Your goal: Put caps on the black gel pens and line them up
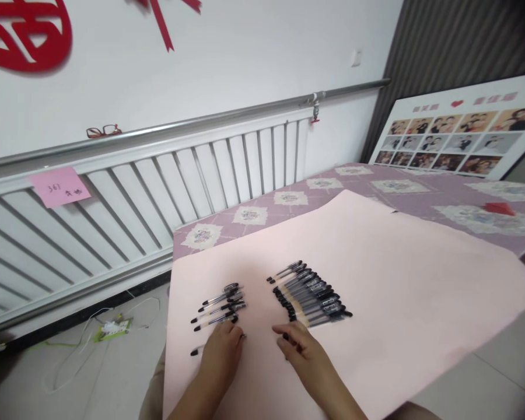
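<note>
My left hand [223, 347] is closed over a pen [196, 352] lying on the pink sheet [402, 280]. The pen's black end sticks out to the left and its middle is hidden under my fingers. Just beyond that hand lie several loose clear-and-black pens [219, 309], some overlapping. My right hand [301, 347] has its fingers curled, thumb and forefinger close around a small black piece [286, 336]; most of it is hidden. Right behind it lies a row of several pens [312, 294] side by side, black ends toward the left.
A purple patterned cloth [271, 213] covers the table under the sheet. Behind stands a white radiator [188, 181] with a pink note [61, 186]; glasses [104, 131] rest on the pipe. A photo board [457, 137] leans at the back right. A power strip [114, 328] lies on the floor.
</note>
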A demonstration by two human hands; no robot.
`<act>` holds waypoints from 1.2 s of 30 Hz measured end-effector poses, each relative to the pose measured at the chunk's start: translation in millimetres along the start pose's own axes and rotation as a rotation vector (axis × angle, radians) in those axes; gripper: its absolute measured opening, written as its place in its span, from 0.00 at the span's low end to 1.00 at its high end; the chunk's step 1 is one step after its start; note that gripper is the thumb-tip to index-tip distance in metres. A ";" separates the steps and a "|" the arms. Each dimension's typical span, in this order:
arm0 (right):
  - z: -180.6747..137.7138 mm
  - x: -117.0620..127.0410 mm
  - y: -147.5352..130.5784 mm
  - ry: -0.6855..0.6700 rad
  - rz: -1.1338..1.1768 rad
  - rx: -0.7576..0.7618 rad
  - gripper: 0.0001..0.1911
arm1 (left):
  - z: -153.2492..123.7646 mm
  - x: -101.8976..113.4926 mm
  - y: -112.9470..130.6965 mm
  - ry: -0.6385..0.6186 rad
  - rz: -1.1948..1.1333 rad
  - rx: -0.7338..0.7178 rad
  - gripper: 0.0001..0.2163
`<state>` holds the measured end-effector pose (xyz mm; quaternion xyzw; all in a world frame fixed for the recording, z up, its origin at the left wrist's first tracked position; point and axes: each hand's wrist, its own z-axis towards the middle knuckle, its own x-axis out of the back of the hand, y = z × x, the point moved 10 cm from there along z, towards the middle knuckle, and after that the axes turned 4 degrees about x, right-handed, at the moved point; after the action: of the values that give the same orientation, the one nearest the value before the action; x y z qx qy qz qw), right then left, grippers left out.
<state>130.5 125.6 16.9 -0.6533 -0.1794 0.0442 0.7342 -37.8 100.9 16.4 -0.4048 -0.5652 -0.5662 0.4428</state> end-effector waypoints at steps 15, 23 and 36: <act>27.0 -61.6 -11.6 -0.113 -0.640 0.152 0.13 | -2.4 -0.1 -17.1 0.070 -0.138 -0.023 0.08; 27.5 -66.9 -18.0 -0.223 -0.893 0.203 0.11 | -12.7 12.7 -32.8 0.075 -0.130 0.006 0.09; 32.3 -87.6 -24.7 -0.274 -0.997 0.244 0.11 | -14.5 17.8 -40.5 0.061 -0.095 0.047 0.06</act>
<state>34.4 126.3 25.6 -0.3869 -0.5560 -0.2047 0.7066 -81.1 84.4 21.6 -0.3499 -0.5831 -0.5851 0.4418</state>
